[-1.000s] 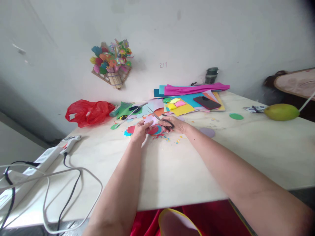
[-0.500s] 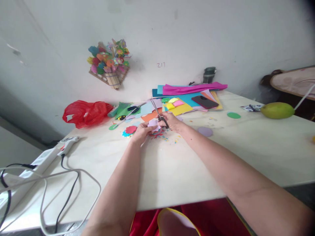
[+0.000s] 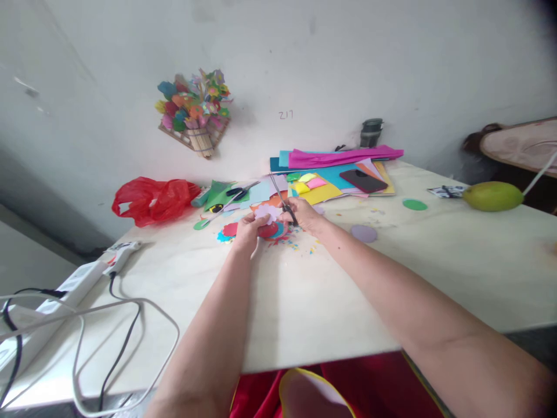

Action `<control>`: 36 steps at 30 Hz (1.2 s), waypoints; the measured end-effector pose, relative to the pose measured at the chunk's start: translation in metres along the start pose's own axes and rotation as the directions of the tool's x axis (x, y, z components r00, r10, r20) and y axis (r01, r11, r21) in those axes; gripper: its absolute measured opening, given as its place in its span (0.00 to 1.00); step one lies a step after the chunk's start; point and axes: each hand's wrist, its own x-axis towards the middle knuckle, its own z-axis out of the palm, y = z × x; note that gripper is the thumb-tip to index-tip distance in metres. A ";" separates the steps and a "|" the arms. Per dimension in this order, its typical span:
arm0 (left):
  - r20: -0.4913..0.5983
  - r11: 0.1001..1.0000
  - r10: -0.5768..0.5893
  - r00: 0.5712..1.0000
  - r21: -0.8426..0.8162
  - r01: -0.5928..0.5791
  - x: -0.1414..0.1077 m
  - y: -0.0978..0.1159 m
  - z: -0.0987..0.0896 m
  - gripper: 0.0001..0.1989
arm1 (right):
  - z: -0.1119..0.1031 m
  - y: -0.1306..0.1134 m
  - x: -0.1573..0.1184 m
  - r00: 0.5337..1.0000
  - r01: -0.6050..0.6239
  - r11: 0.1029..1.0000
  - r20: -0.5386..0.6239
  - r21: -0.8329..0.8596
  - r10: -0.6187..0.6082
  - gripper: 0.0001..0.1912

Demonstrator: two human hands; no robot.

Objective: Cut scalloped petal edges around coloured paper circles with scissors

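My left hand (image 3: 249, 230) pinches a lilac paper flower (image 3: 267, 214) with a scalloped edge, thumb on top. In my right hand (image 3: 302, 212) is a pair of scissors (image 3: 288, 210), its blades pointing up and away to the left. The fingers of my right hand lie close to the flower's right edge; whether they touch it I cannot tell. Under the flower are red and blue paper pieces (image 3: 278, 231) on the table. Beside my left hand lie a red paper flower (image 3: 230, 230) and a blue one (image 3: 223, 237). Small paper clippings (image 3: 300, 247) are scattered below my right hand.
A second pair of scissors (image 3: 237, 193), a red plastic bag (image 3: 152, 200) and coloured sheets (image 3: 331, 191) lie toward the wall. A phone (image 3: 363, 180) rests on the sheets. Power strips (image 3: 78, 284) with loose cables are at left, a mango-like fruit (image 3: 491, 196) at right.
The lilac flower has been raised and turned in my left hand, so more of its face shows and the red and blue pieces beneath are uncovered. The right hand has hardly moved.
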 end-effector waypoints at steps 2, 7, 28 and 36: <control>-0.016 0.999 0.025 1.000 -0.020 -0.026 0.001 0.001 -0.001 0.18 | -0.003 0.001 0.000 0.999 -0.027 1.000 0.036 -0.007 0.027 0.14; -0.029 0.997 0.042 0.999 -0.069 -0.044 0.003 0.002 -0.002 0.18 | -0.014 0.006 0.002 0.961 -0.086 0.994 0.260 -0.066 0.100 0.13; -0.080 0.983 0.057 0.995 -0.169 -0.070 0.006 -0.001 -0.005 0.14 | -0.023 0.008 0.001 0.895 0.017 0.959 0.432 -0.284 0.112 0.21; -0.085 0.983 0.057 0.995 -0.167 -0.071 0.004 0.001 -0.002 0.15 | -0.020 0.006 -0.001 0.908 -0.001 0.962 0.403 -0.271 0.115 0.19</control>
